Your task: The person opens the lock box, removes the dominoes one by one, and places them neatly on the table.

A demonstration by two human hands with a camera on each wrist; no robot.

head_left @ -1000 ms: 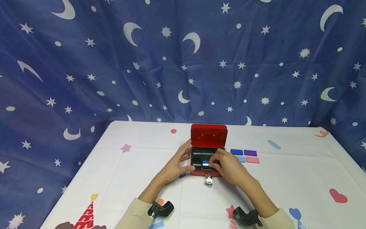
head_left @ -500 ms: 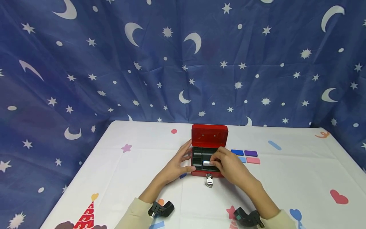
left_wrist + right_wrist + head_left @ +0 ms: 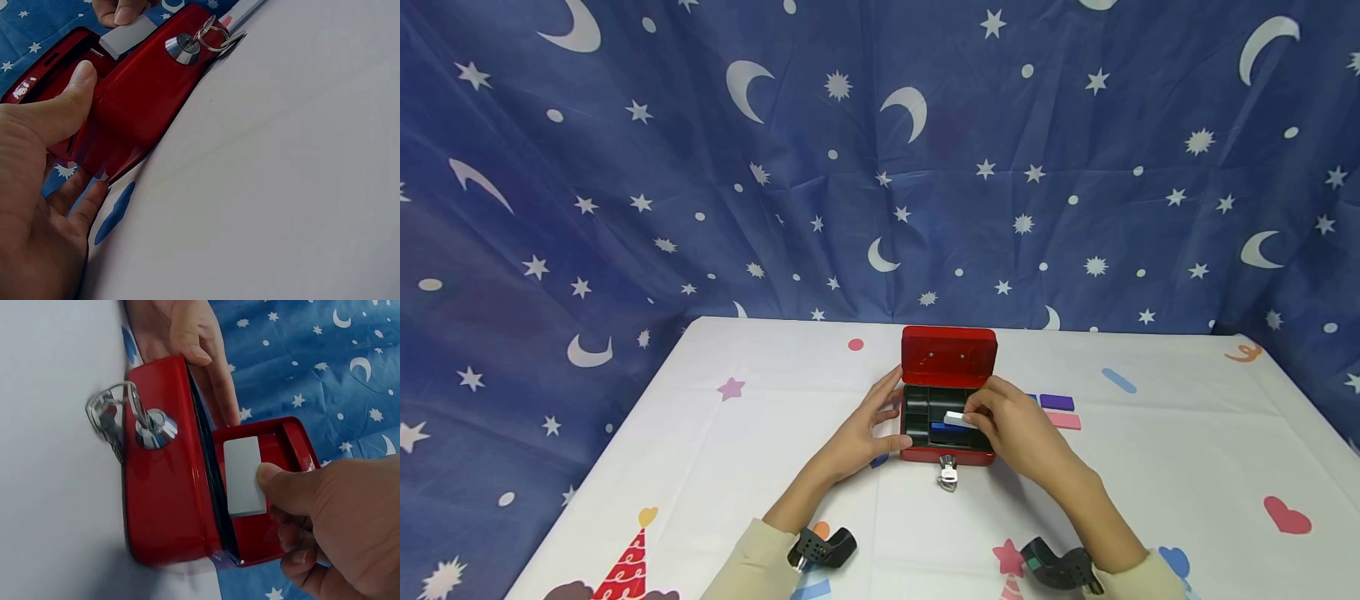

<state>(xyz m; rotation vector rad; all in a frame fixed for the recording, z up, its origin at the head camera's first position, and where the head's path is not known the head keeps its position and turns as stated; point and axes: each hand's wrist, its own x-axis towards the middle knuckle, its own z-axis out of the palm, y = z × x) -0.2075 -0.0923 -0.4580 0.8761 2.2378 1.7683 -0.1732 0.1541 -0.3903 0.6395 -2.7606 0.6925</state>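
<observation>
A small red cash box (image 3: 952, 457) stands on the table with its lid (image 3: 947, 354) raised and a black compartment tray (image 3: 916, 402) inside. Thumb and fingers of my right hand (image 3: 1018, 429) pinch a white rectangular tile (image 3: 244, 478) by one end, close over the tray. Below it a blue tile (image 3: 947, 427) lies in a front compartment. My left hand (image 3: 857, 433) rests against the box's left side, fingers extended, thumb at the front left rim. Keys on a ring (image 3: 112, 419) hang from the front lock (image 3: 156, 430).
Right of the box lie a purple tile (image 3: 1057, 402) and a pink tile (image 3: 1063, 420); a blue one (image 3: 1032, 397) is partly hidden behind my right hand. A patterned white cloth (image 3: 760, 467) covers the table, and a blue star-and-moon curtain (image 3: 820, 208) hangs behind.
The white tile has come up out of the front compartment in my right hand, which moved slightly up and right. The blue tile shows beneath it. My left hand stayed in place.
</observation>
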